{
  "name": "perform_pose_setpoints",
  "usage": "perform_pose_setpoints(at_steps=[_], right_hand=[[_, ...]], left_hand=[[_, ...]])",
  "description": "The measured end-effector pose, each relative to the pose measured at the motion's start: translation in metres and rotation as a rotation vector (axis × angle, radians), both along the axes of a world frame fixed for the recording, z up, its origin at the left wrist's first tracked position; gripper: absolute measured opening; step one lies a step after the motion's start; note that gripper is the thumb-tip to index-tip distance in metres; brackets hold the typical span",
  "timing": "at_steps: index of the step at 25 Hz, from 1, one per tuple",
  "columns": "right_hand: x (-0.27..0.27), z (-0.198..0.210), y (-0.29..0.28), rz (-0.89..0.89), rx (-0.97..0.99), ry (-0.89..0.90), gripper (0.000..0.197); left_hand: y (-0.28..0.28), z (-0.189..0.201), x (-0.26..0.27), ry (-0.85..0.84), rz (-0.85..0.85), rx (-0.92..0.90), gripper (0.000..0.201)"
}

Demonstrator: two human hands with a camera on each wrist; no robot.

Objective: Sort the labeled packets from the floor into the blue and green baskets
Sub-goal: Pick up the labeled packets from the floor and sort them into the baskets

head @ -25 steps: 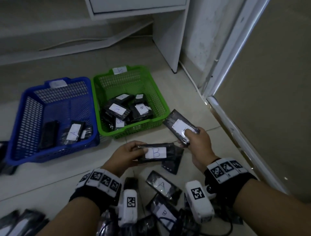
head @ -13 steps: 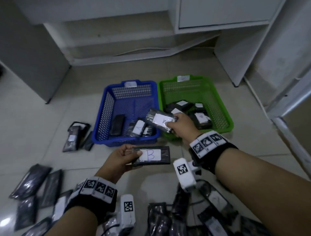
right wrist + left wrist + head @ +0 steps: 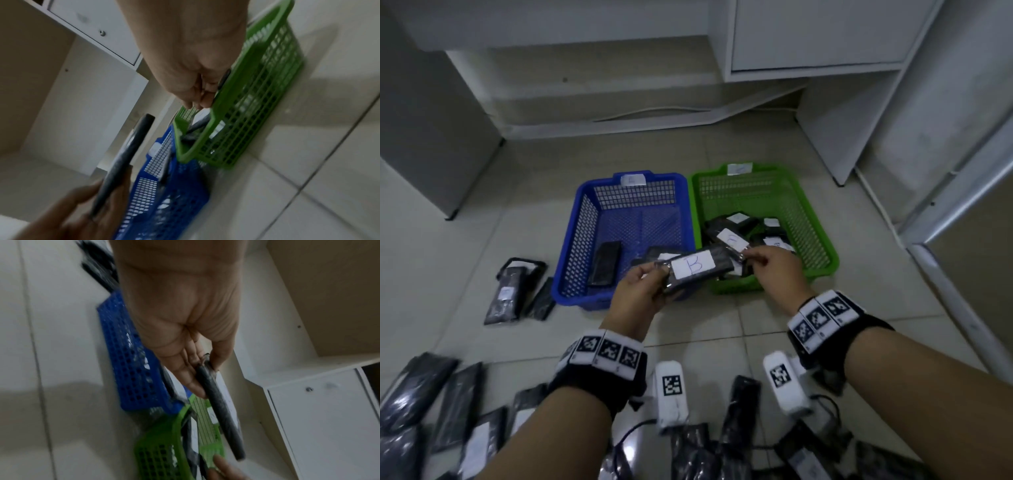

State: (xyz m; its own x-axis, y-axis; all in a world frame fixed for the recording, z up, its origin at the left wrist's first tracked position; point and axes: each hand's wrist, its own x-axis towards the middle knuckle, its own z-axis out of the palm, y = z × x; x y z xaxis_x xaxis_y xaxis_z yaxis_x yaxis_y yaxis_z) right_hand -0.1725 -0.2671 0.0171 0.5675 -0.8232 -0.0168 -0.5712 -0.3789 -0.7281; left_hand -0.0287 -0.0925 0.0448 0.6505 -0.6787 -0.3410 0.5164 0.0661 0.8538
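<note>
My left hand point(image 3: 654, 284) grips the left end of a black packet point(image 3: 698, 270) with a white label marked B, held flat above the front rims of the two baskets. In the left wrist view the thumb and fingers point(image 3: 191, 382) pinch the packet point(image 3: 218, 405) edge-on. My right hand point(image 3: 755, 260) hovers over the green basket's point(image 3: 815, 222) front, its fingers loosely curled close to the packet's right end and holding nothing I can see. The blue basket point(image 3: 585, 219) holds a few black packets; the green one holds several labeled ones.
Loose black packets lie on the tiles left of the blue basket point(image 3: 506, 294), at the near left point(image 3: 431, 411) and between my forearms point(image 3: 739, 428). A white cabinet point(image 3: 825, 34) stands behind the baskets and a door frame point(image 3: 945, 222) runs along the right.
My right hand no longer holds the packet it carried over the blue basket and has moved right to the green basket's front. My left hand has raised the B packet toward the baskets.
</note>
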Motion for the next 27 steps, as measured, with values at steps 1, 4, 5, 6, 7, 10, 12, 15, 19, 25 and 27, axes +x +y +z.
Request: perform_pose_setpoints(at_steps=[1, 4, 5, 6, 7, 10, 12, 15, 19, 25, 27], right_hand=[[-0.019, 0.001, -0.005, -0.018, -0.061, 0.020, 0.030], [-0.070, 0.002, -0.016, -0.033, -0.117, 0.016, 0.033], [-0.084, 0.001, -0.019, -0.014, -0.112, 0.036, 0.035], [-0.097, 0.000, -0.023, 0.018, -0.095, 0.072, 0.038], [-0.101, -0.002, -0.022, 0.069, -0.069, 0.100, 0.042], [-0.112, -0.005, -0.025, 0.156, -0.053, 0.155, 0.046], [-0.106, -0.010, -0.024, 0.164, -0.085, 0.157, 0.045], [-0.091, -0.015, -0.018, 0.126, -0.109, 0.095, 0.047], [-0.083, -0.027, -0.013, 0.114, -0.112, 0.117, 0.054], [-0.102, -0.026, -0.018, 0.139, -0.093, 0.005, 0.056], [-0.121, -0.031, -0.019, 0.048, -0.129, -0.033, 0.049]], left_hand=[[-0.016, 0.001, -0.005, 0.013, -0.002, -0.011, 0.011], [-0.065, -0.008, -0.017, -0.112, -0.014, 0.088, 0.009], [-0.080, -0.014, -0.020, -0.188, -0.017, 0.146, 0.015], [-0.095, -0.019, -0.024, -0.260, -0.038, 0.193, 0.024], [-0.100, -0.023, -0.021, -0.365, -0.063, 0.245, 0.030], [-0.111, -0.031, -0.025, -0.881, -0.262, 0.502, 0.044], [-0.097, -0.037, -0.029, -1.153, -0.264, 0.574, 0.046], [-0.064, -0.057, -0.024, -1.359, -0.154, 0.568, 0.042], [-0.048, -0.073, -0.011, -1.438, -0.368, 0.861, 0.058], [-0.063, -0.070, -0.037, -1.731, -0.431, 0.535, 0.039], [-0.067, -0.071, -0.037, -1.719, -0.384, 0.499, 0.024]])
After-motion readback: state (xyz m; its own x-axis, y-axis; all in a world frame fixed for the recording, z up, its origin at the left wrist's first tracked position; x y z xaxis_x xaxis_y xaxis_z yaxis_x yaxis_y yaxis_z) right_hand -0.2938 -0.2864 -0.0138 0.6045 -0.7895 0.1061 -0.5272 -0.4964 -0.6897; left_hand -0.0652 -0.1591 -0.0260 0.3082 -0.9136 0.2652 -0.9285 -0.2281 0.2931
